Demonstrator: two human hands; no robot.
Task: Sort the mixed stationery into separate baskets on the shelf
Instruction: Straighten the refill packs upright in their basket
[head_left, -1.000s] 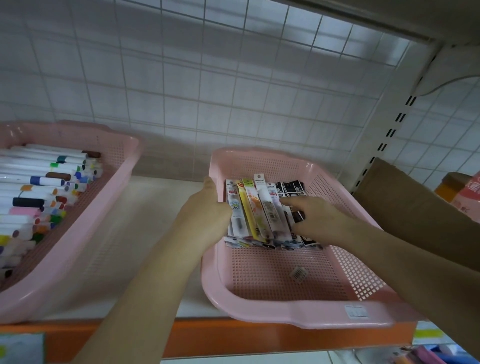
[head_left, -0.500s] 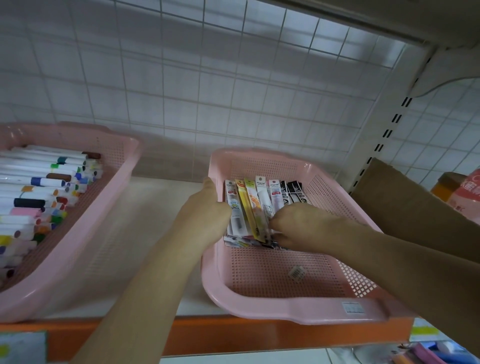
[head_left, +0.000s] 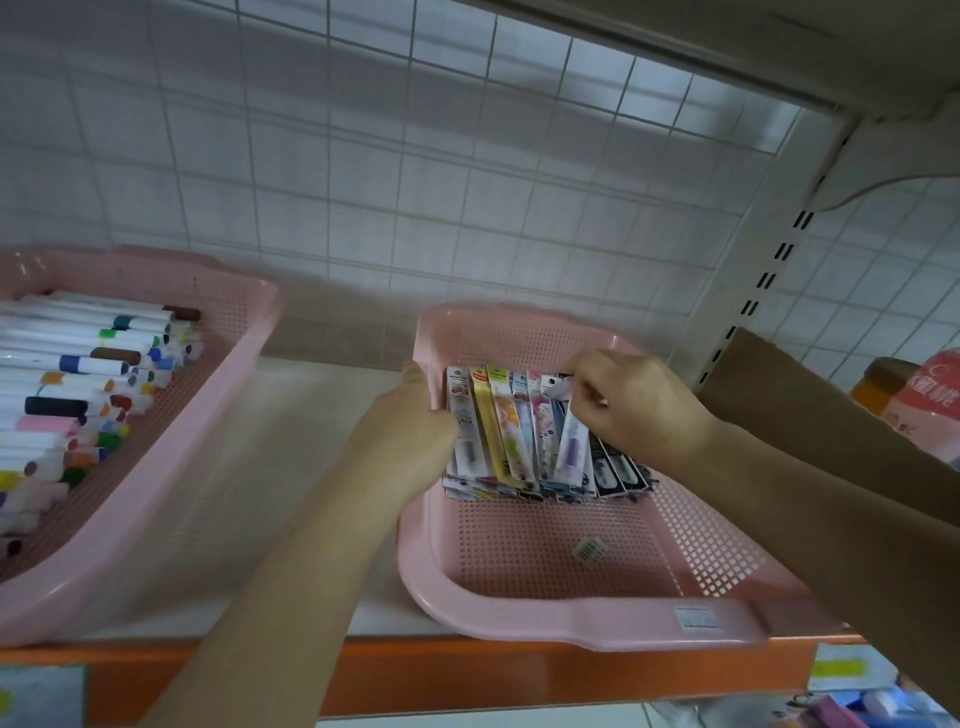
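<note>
**Two hands in the right basket, one packet going into the row**

Your right hand (head_left: 639, 405) is closed in a pinch on the top of a lilac pen packet (head_left: 571, 447). You hold it tilted, with its lower end down among the row of pen packets (head_left: 501, 426) across the far half of the right basket (head_left: 587, 623). It looks as if you are slotting it in between the coloured packets and the black packets (head_left: 618, 470) nearer the right wall. Gripping the top lets the foot slide in without dragging its neighbours.

Your left hand (head_left: 405, 436) sits at the basket's left wall, against the first packet of the row. It probably braces the row so that it does not topple that way. Its fingers are hidden behind the back of the hand, so I cannot tell whether they curl round the wall or lie flat. Your hands are apart, with the row between them.

A loose barcode sticker (head_left: 588, 548) lies on the near half of the basket floor. The basket stands at the right front edge of the shelf (head_left: 311, 415). The left basket (head_left: 249, 364), well apart at the shelf's left end, holds only markers (head_left: 78, 395) laid side by side, so each kind has its own basket.
</note>
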